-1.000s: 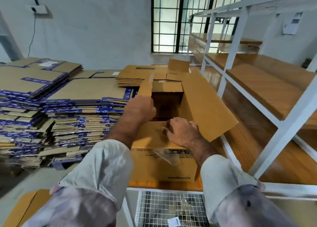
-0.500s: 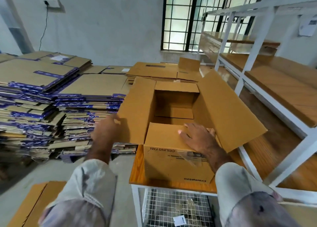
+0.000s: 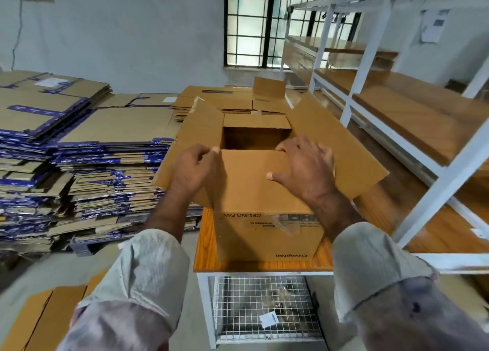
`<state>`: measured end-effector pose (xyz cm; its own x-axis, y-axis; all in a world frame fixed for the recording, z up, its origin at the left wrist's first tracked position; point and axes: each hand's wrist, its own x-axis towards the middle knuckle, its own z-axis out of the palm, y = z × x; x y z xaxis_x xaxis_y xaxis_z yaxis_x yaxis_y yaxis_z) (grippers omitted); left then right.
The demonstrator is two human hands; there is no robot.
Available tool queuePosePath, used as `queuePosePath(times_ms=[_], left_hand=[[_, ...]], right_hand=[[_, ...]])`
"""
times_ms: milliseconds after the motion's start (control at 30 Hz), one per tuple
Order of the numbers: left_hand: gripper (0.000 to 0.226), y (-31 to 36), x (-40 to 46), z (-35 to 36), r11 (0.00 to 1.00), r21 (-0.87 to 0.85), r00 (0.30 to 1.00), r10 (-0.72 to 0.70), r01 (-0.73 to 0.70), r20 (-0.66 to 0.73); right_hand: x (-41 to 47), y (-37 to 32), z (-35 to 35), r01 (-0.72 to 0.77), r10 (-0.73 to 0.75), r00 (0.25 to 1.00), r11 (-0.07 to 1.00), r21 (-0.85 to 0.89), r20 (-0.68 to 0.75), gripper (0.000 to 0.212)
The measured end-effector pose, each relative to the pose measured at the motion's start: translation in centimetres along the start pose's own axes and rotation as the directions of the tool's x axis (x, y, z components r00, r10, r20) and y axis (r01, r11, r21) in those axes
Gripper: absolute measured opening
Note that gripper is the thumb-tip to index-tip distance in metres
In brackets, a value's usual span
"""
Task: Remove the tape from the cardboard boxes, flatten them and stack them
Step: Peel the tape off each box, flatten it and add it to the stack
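Cardboard box point(image 3: 267, 234) sits open-topped on the wooden tabletop point(image 3: 205, 252), both hands on its near flap.
Left hand point(image 3: 194, 169) pinches the flap's left corner; right hand point(image 3: 308, 166) lies flat and spread on it. Upside-down print reads "CEILING FAN" and "Crompton", with loose clear tape point(image 3: 284, 225) beside it. Flattened stacks point(image 3: 87, 165) crowd the left, white shelving point(image 3: 397, 117) the right, a wire basket point(image 3: 264, 305) below.

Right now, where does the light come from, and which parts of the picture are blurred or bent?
Head view: daylight enters through the barred window; the shelf rack posts bow from wide-angle distortion; sleeves at the bottom edge are smeared; the cardboard box print is sharp, with glare on its loose tape.
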<state>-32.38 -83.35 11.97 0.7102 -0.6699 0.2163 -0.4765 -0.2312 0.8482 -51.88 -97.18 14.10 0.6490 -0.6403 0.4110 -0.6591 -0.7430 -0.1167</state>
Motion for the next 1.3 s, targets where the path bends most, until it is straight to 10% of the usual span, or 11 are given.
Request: queuePosePath(times_ms=[167,367,467,533,767,1300], left_hand=[[0.061,2.6,0.0,-1.9,0.916,-0.382,0.969,-0.024,0.12,0.247],[0.034,5.5,-1.5,-0.7,0.987,0.023,0.661,0.091,-0.162,0.745],[0.026,4.9,-2.7,2.8,0.911,0.198,0.529,0.025,-0.361,0.848],[0.039,3.8,-3.5,5.1,0.813,0.34,0.546,-0.033,-0.473,0.837],[0.04,1.0,-6.6,9.8,0.623,0.627,0.832,0.07,-0.467,0.55],[0.056,-2.3,-5.0,5.8,0.601,0.605,0.801,0.103,-0.522,0.589]], right_hand=[[-3.8,-1.8,-4.7,-0.007,0.012,0.994,0.999,-0.041,0.11,0.044],[-6.9,-1.1,-5.4,0.077,-0.06,0.9,0.997,-0.024,0.432,0.032],[-9.0,-1.2,-5.9,0.003,-0.149,0.718,0.977,0.211,0.68,0.054],[-10.8,-0.8,-4.5,-0.094,-0.16,0.671,0.95,0.298,0.724,0.051],[-12.1,2.8,3.7,-0.171,0.12,0.98,0.914,0.369,0.158,0.016],[-4.3,1.1,1.1,-0.186,0.23,0.919,0.969,-0.162,0.32,0.052]])
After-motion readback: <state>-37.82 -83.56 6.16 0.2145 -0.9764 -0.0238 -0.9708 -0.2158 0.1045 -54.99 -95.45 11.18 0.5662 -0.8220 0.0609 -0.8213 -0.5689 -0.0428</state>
